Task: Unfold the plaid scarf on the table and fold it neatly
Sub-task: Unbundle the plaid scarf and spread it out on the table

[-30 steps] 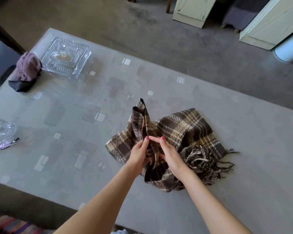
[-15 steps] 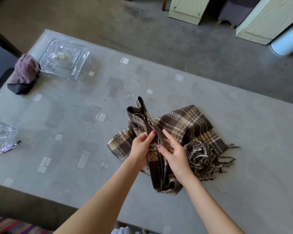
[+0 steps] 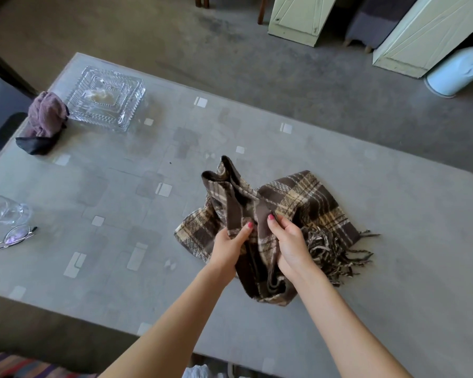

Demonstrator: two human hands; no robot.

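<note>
A brown and cream plaid scarf [image 3: 306, 203] lies bunched on the grey table [image 3: 393, 241], right of centre. Its fringed end spreads to the right. A raised fold stands up at the far left of the bunch. My left hand [image 3: 230, 246] grips a lifted strip of the scarf with thumb on top. My right hand [image 3: 290, 244] pinches the neighbouring strip just beside it. Both hands sit close together over the near middle of the scarf. The fingers under the cloth are hidden.
A cut-glass dish [image 3: 104, 99] stands at the far left, with a purple cloth [image 3: 45, 115] on a dark pouch beside it. A drinking glass [image 3: 3, 210] and spectacles [image 3: 8, 237] lie at the left edge. Cream cabinets [image 3: 421, 31] and a white bin [image 3: 456, 72] stand beyond on the floor.
Both hands have closed their grip on the raised strips and drawn slightly apart. The upright fold has spread a little wider.
</note>
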